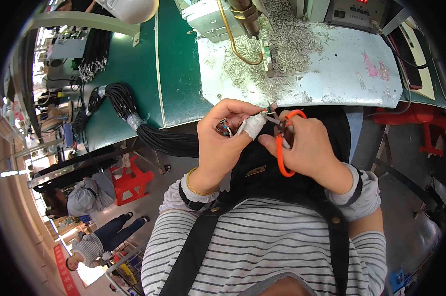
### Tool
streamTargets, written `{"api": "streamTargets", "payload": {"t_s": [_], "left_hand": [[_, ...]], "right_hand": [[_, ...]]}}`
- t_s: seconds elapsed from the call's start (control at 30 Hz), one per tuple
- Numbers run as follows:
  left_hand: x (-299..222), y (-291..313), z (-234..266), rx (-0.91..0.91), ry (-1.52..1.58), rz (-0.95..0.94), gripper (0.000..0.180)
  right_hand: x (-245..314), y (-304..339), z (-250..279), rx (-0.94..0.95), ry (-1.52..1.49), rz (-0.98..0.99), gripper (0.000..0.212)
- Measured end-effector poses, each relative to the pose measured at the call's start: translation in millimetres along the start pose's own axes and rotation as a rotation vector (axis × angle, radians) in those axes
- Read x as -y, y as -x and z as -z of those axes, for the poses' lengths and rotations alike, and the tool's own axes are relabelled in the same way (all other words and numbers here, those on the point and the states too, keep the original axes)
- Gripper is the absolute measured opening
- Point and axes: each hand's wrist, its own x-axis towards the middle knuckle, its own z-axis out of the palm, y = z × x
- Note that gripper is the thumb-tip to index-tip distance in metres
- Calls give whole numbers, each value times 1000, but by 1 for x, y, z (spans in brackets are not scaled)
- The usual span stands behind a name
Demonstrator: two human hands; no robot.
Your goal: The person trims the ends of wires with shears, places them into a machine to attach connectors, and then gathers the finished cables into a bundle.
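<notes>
My left hand point(217, 138) is closed around cable ends point(223, 129) with small metal and coloured tips, its thumb wrapped in white tape point(252, 126). One small end with coloured wires point(268, 109) pokes out between the thumb and fingers. My right hand point(309, 149) grips scissors point(281, 157) with orange handles. Their blades point left, right beside that small end; whether they touch it I cannot tell. A bundle of black cables point(156, 138), tied with clear wrap, runs from the green table to my left hand.
A pale metal plate point(331, 84) lies ahead, strewn with small silvery pieces point(297, 54). Over it stands a machine head point(245, 17) with a copper-coloured tube. More black cables point(94, 49) lie on the green table point(183, 84). A control box point(356, 15) is far right; red stools and two people are farther off.
</notes>
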Motion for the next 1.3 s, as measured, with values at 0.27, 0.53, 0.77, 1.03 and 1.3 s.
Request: {"api": "streamTargets", "payload": {"t_s": [0.27,0.53,0.77,1.03,1.3], "left_hand": [[-3,-37,9,124,213,368,13],[3,-84,6,33,364,299,14],[-9,-93,8,102,245,377,14],[-3,-96,16,138,288,365,9],[-6,-96,12,132,248,357,10]], "right_hand": [[-2,-6,1,182,-668,-357,26],[2,-62,24,-251,-723,-199,19],[-17,-83,21,-185,-710,-176,15],[-18,-82,17,-202,-724,-201,12],[-15,-80,18,-202,-699,-198,12]]}}
